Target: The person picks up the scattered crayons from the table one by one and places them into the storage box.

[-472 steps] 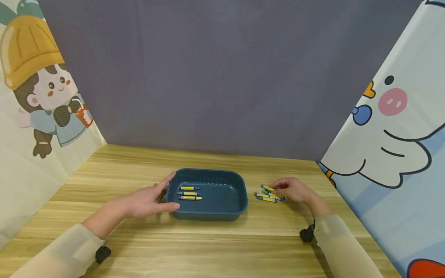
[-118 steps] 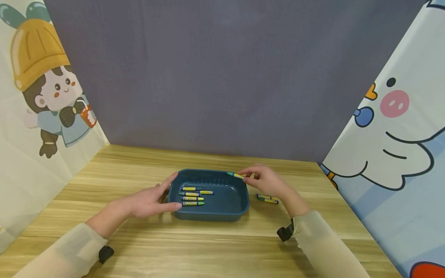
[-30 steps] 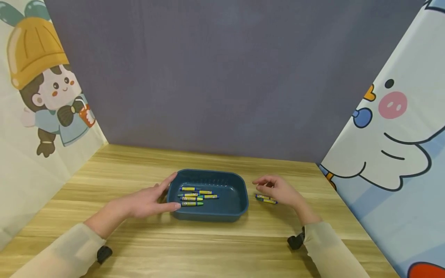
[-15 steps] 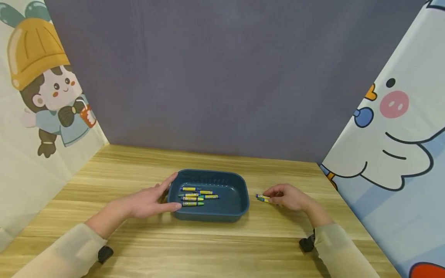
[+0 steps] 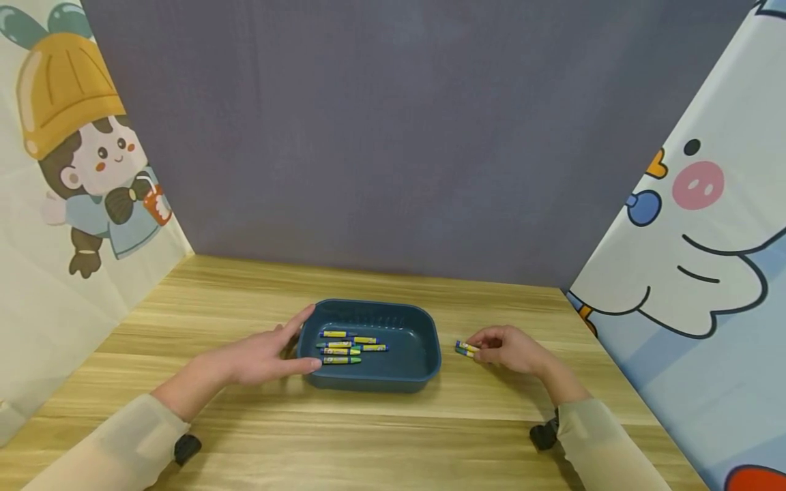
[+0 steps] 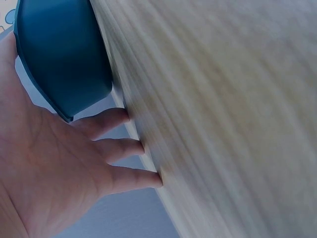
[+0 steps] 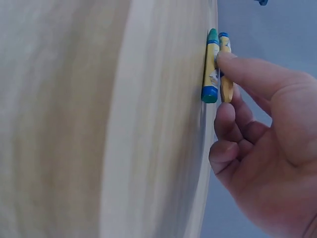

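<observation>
A dark blue tray (image 5: 393, 383) stands mid-table. My left hand (image 5: 260, 356) rests against its left end, thumb and fingers spread; in the left wrist view that hand (image 6: 64, 158) has its fingertips on the tabletop. Several yellow-wrapped crayons (image 5: 336, 361) lie inside the tray, mostly toward its left half. Right of the tray, my right hand (image 5: 512, 349) pinches an orange-tipped crayon (image 7: 227, 91) between thumb and fingers. A green crayon (image 7: 210, 69) lies on the table right beside it, parallel to it.
The wood-grain table (image 5: 368, 443) runs back to a grey fabric wall (image 5: 399, 136). Printed cartoon panels border it on the left (image 5: 98, 191) and the right (image 5: 700, 239).
Over the longer span, crayons have gone from the table pile into the tray. In the last second my right hand moved down and right and took hold of a crayon. My left hand stays put.
</observation>
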{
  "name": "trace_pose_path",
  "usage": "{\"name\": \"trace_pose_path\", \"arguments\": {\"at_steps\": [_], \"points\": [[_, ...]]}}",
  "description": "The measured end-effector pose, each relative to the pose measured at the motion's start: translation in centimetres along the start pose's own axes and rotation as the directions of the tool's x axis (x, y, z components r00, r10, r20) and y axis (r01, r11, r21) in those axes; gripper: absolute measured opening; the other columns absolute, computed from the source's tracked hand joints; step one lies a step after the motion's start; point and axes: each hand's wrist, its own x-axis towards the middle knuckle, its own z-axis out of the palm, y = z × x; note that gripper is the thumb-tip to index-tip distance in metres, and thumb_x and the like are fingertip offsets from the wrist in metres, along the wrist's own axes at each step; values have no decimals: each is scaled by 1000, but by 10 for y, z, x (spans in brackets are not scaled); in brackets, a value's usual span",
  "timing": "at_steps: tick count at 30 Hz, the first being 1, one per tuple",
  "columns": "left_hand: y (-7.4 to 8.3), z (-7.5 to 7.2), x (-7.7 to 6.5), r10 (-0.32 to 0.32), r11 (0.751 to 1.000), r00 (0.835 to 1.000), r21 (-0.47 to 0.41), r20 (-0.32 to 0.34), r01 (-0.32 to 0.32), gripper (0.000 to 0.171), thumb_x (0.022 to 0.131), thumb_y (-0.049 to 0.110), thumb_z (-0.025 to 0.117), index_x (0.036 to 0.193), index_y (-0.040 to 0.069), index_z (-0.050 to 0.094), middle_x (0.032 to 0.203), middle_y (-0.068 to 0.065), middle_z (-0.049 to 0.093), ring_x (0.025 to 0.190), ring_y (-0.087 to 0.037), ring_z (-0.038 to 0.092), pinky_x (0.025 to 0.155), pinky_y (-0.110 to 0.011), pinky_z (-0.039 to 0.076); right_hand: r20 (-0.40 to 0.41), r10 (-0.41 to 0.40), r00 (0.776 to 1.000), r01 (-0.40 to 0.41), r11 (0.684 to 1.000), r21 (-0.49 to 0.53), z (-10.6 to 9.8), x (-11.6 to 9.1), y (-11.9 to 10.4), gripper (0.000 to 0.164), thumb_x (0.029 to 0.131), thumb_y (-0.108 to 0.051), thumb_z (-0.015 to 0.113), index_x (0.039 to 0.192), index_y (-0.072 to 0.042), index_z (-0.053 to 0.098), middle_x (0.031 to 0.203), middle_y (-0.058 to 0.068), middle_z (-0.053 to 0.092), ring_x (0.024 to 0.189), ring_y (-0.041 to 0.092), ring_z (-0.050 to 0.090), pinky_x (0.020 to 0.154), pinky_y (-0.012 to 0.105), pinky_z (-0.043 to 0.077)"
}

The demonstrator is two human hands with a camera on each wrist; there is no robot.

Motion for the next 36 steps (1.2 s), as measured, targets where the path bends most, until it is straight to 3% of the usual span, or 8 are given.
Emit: {"name": "trace_pose_path", "arguments": {"at_steps": [7,18,23,29,36], "points": [[1,0,0,-2,1000,1000,-2,4,2,110,103,70,63,178,26,-4,171,-23,45,159,-59,34,127,-77,27,-100,-21,995,12,996,-89,-2,2,-9,25,106,-23,74,128,-13,80,101,3,72,83,14,59,70,28,50],[1,0,-1,1,1000,1000,2,0,-1,110,104,70,62,178,27,-5,171,-24,45,158,-60,34,128,-77,26,-165,-134,977,110,982,-152,5,13,-66,24,104,-30,77,126,-22,82,99,-3,72,84,15,60,69,29,50],[0,0,0,-3,1000,1000,7,3,3,109,104,70,62,178,27,-5,171,-25,46,156,-58,39,126,-75,31,-135,-231,963,210,965,-158,15,23,-93,22,104,-27,77,125,-21,83,99,-3,71,85,15,60,70,29,50],[1,-1,0,-6,1000,1000,5,8,6,109,103,71,62,178,28,-5,170,-26,46,155,-57,42,125,-74,33,-37,-285,958,279,951,-131,36,37,-119,21,104,-22,77,124,-21,83,98,-4,71,82,14,58,69,28,49],[1,-1,-1,-3,1000,1000,5,8,3,109,104,69,62,178,24,-4,169,-27,46,154,-56,45,124,-73,36,90,-298,950,311,911,-271,65,56,-137,21,109,-24,72,128,-27,81,112,-8,69,85,7,58,75,27,52]]}}
